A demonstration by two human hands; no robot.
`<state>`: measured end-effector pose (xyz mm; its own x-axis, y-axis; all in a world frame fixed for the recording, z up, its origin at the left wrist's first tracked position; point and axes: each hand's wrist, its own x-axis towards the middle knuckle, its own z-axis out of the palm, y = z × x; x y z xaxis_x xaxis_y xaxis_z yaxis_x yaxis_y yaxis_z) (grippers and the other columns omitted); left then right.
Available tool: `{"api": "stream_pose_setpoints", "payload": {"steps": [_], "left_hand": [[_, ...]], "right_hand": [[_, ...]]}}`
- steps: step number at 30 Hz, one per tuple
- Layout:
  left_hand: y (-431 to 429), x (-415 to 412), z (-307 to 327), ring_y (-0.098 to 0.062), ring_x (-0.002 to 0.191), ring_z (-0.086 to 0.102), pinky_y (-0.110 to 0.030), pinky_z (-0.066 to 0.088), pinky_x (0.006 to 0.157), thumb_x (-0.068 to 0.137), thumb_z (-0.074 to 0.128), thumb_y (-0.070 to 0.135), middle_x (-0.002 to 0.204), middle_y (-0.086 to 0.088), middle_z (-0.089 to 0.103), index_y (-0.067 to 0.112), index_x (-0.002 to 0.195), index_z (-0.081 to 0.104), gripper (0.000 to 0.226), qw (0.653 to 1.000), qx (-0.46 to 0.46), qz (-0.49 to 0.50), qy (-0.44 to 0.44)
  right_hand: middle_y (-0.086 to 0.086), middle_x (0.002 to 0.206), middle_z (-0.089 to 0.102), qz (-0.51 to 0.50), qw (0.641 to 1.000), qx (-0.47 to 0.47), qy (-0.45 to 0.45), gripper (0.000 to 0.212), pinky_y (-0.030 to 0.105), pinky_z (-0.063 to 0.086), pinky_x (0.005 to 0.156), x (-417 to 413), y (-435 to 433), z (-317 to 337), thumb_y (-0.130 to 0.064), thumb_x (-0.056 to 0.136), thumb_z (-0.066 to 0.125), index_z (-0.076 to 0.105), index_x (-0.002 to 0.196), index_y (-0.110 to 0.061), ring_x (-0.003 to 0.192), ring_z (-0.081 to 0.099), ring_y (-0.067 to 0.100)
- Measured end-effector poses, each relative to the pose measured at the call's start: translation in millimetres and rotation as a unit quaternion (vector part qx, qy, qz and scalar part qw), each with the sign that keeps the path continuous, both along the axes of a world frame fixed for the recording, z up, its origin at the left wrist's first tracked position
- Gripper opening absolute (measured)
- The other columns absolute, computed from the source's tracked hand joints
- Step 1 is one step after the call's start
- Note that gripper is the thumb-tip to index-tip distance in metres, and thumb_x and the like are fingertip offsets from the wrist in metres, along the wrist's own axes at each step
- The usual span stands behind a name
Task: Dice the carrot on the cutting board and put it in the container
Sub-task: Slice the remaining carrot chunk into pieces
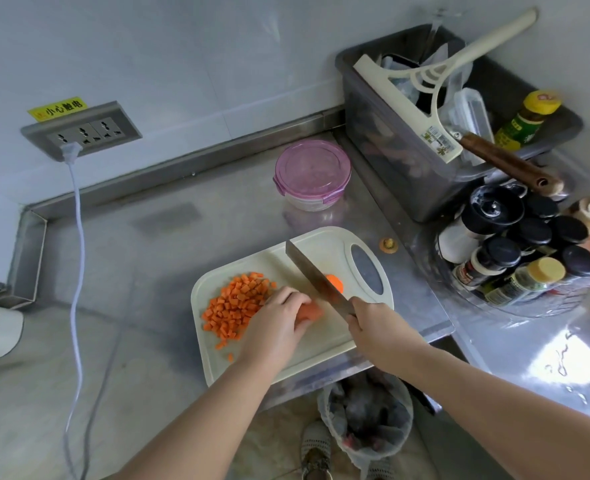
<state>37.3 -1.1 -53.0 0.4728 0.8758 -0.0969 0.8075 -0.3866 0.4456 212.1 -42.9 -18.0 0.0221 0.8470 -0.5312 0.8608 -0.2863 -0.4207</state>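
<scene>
Left grip (276, 323): our fingers curl over the carrot piece (312, 311), pinning it near the middle of the cutting board (321, 341).
Right grip (373, 327): we clamp the handle of the knife (316, 275); its blade runs toward 11 o'clock, just beside our left fingers.
Carrot stub (336, 283): on the board, just past the blade at 2 o'clock.
Dice (238, 303): heaped on the board's 9 o'clock side.
Container (312, 174): lid on, on the worktop (182, 244) at 12 o'clock from the board.

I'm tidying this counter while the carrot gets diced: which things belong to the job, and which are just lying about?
In use: cutting board, carrot chunk, diced carrot, cleaver, lidded container.
Lying about: spice jars, grey bin, squeegee, wall socket.
</scene>
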Motion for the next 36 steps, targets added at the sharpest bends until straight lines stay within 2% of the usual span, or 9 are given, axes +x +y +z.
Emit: {"api": "stream_pose_setpoints", "payload": {"steps": [4,10,15,19,23,26,31,34,36], "left_hand": [[1.4,10.0,-0.1,-0.015,0.097,0.06,-0.032,0.05,0.076,0.09,0.061,0.028,0.112,0.008,0.054,0.02,0.111,0.062,0.022,1.0,0.013,0.013,0.008],[2.9,11.6,-0.1,-0.017,0.097,0.058,-0.026,0.044,0.069,0.091,0.058,0.034,0.108,0.005,0.054,0.017,0.103,0.061,0.021,0.999,0.032,0.008,0.026],[3.4,13.0,0.8,-0.018,0.097,0.057,-0.026,0.042,0.068,0.093,0.053,0.04,0.104,0.003,0.055,0.015,0.098,0.06,0.026,0.997,0.057,0.008,0.042],[4.5,12.8,0.8,-0.019,0.096,0.057,-0.029,0.045,0.071,0.094,0.052,0.04,0.104,0.001,0.055,0.013,0.097,0.059,0.028,0.997,0.059,0.004,0.042],[4.0,14.6,-0.3,-0.022,0.094,0.059,-0.031,0.045,0.07,0.092,0.056,0.037,0.101,0.0,0.056,0.013,0.097,0.059,0.024,0.998,0.059,0.005,0.037],[4.2,15.2,-0.4,-0.02,0.097,0.059,-0.028,0.044,0.071,0.091,0.059,0.029,0.105,0.002,0.055,0.015,0.102,0.058,0.017,0.998,0.056,0.002,0.041],[3.3,14.3,0.3,-0.017,0.093,0.06,-0.024,0.041,0.068,0.092,0.057,0.027,0.106,0.003,0.056,0.016,0.103,0.06,0.016,0.998,0.06,0.006,0.015],[2.5,13.5,-0.1,-0.015,0.092,0.059,-0.023,0.042,0.067,0.092,0.059,0.029,0.104,0.007,0.058,0.02,0.103,0.063,0.015,0.998,0.057,0.007,-0.002],[3.9,11.8,0.4,-0.013,0.09,0.059,-0.022,0.042,0.066,0.091,0.061,0.029,0.102,0.009,0.059,0.021,0.1,0.065,0.013,0.999,0.048,0.01,-0.02]], "right_hand": [[-0.001,0.068,0.044,0.021,0.999,0.025,-0.03,0.01,0.028,0.032,0.046,-0.8,-7.8,-1.9,-0.017,0.102,0.031,0.038,0.096,-0.017,0.058,0.048,0.021],[0.005,0.083,0.057,0.049,0.996,0.012,-0.069,0.022,0.038,0.054,0.062,-5.0,-12.3,0.2,-0.012,0.101,0.036,0.044,0.122,-0.013,0.074,0.064,0.025],[0.002,0.079,0.053,0.067,0.995,0.011,-0.079,0.03,0.031,0.044,0.053,-7.3,-13.9,0.3,-0.011,0.1,0.039,0.038,0.13,-0.011,0.067,0.057,0.021],[-0.002,0.07,0.041,0.088,0.99,-0.008,-0.106,0.047,0.025,0.034,0.043,-12.3,-13.8,-0.3,-0.005,0.097,0.045,0.027,0.14,-0.009,0.055,0.043,0.014],[-0.002,0.07,0.038,0.091,0.99,-0.041,-0.103,0.057,0.025,0.034,0.044,-15.9,-10.1,-2.6,-0.002,0.095,0.047,0.021,0.145,-0.008,0.056,0.042,0.014],[0.002,0.082,0.052,0.057,0.994,-0.056,-0.075,0.052,0.032,0.05,0.056,-15.0,-5.1,-10.1,-0.002,0.095,0.046,0.027,0.143,-0.012,0.071,0.058,0.019],[0.001,0.082,0.051,0.036,0.995,-0.064,-0.062,0.043,0.031,0.051,0.06,-18.3,-2.5,-13.4,-0.005,0.098,0.04,0.032,0.139,-0.015,0.074,0.059,0.018],[0.002,0.084,0.051,0.014,0.998,-0.053,-0.026,0.017,0.027,0.042,0.059,-8.9,1.3,-9.8,-0.015,0.102,0.035,0.046,0.115,-0.011,0.076,0.057,0.02],[0.001,0.079,0.047,-0.003,0.999,-0.037,0.007,0.016,0.024,0.035,0.056,-3.6,3.0,-4.8,-0.019,0.101,0.033,0.043,0.09,-0.014,0.071,0.052,0.019]]}}
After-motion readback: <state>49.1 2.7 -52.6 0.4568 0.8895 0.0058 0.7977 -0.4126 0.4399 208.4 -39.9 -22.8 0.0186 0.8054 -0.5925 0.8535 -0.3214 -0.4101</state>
